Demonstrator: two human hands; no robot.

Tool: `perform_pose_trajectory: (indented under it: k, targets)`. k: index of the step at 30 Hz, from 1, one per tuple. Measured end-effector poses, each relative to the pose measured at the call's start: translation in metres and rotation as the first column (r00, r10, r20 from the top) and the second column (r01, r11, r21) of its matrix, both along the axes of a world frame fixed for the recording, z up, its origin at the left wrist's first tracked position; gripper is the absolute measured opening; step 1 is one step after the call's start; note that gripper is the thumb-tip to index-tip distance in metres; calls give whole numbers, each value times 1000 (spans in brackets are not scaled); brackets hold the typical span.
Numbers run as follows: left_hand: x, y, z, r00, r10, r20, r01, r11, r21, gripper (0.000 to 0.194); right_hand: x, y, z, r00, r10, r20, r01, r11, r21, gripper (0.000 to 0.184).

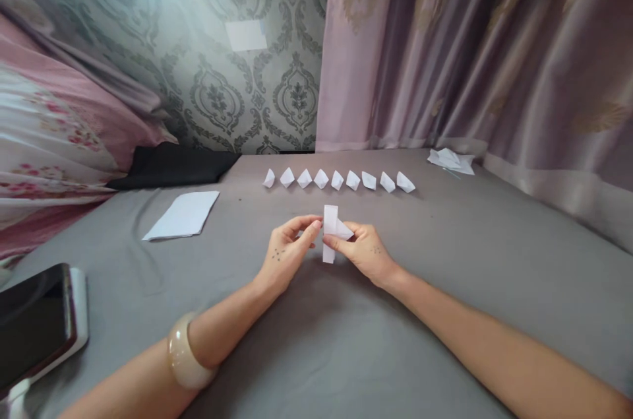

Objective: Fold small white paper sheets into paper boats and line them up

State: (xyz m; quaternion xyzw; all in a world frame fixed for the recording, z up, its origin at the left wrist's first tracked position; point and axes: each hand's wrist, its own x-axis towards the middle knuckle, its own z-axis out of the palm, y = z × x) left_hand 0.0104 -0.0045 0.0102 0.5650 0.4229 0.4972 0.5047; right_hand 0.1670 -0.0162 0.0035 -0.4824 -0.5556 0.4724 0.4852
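A strip-like piece of folded white paper (330,218) stands upright in front of me, with a pointed flap sticking out on its right side. My right hand (363,247) grips it at that flap and its lower part, thumb on the near face. Just left of the paper is my left hand (289,251), its fingers loosely curved and thumb and forefinger tips close to the paper's left edge. I cannot make out whether those tips touch it. Beyond both hands, several small folded white paper shapes (321,179) are lined up in a row.
A stack of white paper sheets (182,216) lies to the left, near a black cloth (178,165). More loose white paper (451,160) is at the far right. A phone (34,320) sits at the left edge of the grey sheet-covered surface (445,260). Curtains (420,43) hang behind.
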Motion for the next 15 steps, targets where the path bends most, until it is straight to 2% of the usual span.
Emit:
perform_pose_trajectory:
  k: [5, 8, 11, 13, 15]
  targets:
    - [3, -1, 2, 984, -27, 174, 37, 998, -51, 23, -4, -3, -2, 987, 5, 160, -7, 1000, 13, 24]
    - [5, -2, 3, 963, -2, 269, 31, 994, -104, 24, -5, -5, -2, 961, -126, 245, 85, 982, 170, 22]
    - [6, -1, 3, 940, 32, 341, 12, 992, -126, 25, -6, -6, 0, 907, -321, 272, 184, 885, 428, 18]
    - [6, 0, 2, 929, 41, 368, 8, 992, -130, 25, -7, -7, 1, 879, -380, 289, 171, 816, 552, 9]
    - [7, 0, 1, 921, 35, 387, 17, 992, -129, 25, -8, -8, 2, 858, -401, 320, 114, 757, 643, 7]
